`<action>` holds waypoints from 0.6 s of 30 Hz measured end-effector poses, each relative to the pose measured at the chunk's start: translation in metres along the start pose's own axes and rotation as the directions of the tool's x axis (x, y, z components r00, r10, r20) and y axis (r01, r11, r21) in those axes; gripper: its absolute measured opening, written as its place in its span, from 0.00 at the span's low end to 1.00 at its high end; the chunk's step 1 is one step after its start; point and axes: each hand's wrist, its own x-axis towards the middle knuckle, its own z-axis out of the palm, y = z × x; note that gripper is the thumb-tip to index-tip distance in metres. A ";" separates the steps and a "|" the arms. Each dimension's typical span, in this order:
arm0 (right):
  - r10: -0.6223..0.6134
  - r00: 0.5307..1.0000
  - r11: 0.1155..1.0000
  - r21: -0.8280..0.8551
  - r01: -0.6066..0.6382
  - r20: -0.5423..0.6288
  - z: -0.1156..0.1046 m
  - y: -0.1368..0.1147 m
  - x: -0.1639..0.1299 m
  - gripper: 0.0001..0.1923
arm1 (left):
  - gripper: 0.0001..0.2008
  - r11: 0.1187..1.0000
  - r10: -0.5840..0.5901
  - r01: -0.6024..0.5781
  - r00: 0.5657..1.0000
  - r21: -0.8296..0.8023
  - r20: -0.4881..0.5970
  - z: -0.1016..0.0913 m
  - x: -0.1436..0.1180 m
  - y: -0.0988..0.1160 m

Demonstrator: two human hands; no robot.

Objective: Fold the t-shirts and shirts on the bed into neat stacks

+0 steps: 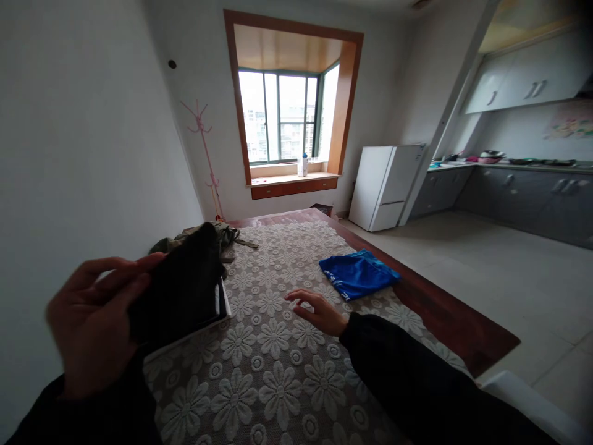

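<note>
My left hand is raised near the left edge of the table, its grip closed loosely on a black garment: thumb on the near side, fingers along the upper fold, so the cloth hangs in a bunch and hides most of what lies under it. Below the garment, at the table's left edge, I can see the corner of a flat stack with a white border, dark on top; what it is I cannot tell. My right hand rests on the lace tablecloth near the middle of the table, fingers spread and slack, holding nothing, as if to steady me while the other hand lifts. A folded blue garment lies near the right edge, well apart from both hands, squared off and flat like something already dealt with. Toward the far left corner sits an olive-green bundle, rumpled, just behind the black cloth I hold.
</note>
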 end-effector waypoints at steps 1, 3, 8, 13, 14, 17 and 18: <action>0.039 0.998 0.989 0.138 -0.047 0.057 0.014 -0.001 0.004 0.20 | 0.15 0.995 -0.075 0.079 0.995 -0.061 0.063 0.010 -0.010 -0.004; 0.090 0.984 0.906 0.398 -0.145 0.154 0.038 0.002 0.010 0.25 | 0.18 0.955 -0.221 0.259 0.946 -0.144 0.238 0.031 -0.025 -0.024; 0.197 0.975 0.710 0.672 -0.211 0.098 0.069 0.027 0.008 0.45 | 0.17 0.896 -0.347 0.431 0.829 -0.104 0.438 0.056 -0.045 -0.068; 0.350 0.929 0.505 0.810 -0.298 0.123 0.067 0.028 0.004 0.52 | 0.12 0.916 -0.367 0.399 0.871 -0.035 0.327 0.052 -0.051 -0.067; 0.381 0.911 0.427 0.845 -0.323 0.156 0.066 0.025 0.004 0.51 | 0.10 0.919 -0.368 0.393 0.879 -0.026 0.304 0.051 -0.052 -0.066; 0.361 0.882 0.202 0.898 -0.392 0.303 0.065 0.014 0.000 0.40 | 0.08 0.924 -0.364 0.380 0.911 -0.052 0.193 0.048 -0.049 -0.064; 0.325 0.878 0.159 0.895 -0.417 0.351 0.066 0.010 -0.001 0.35 | 0.08 0.927 -0.359 0.372 0.919 -0.053 0.165 0.046 -0.046 -0.064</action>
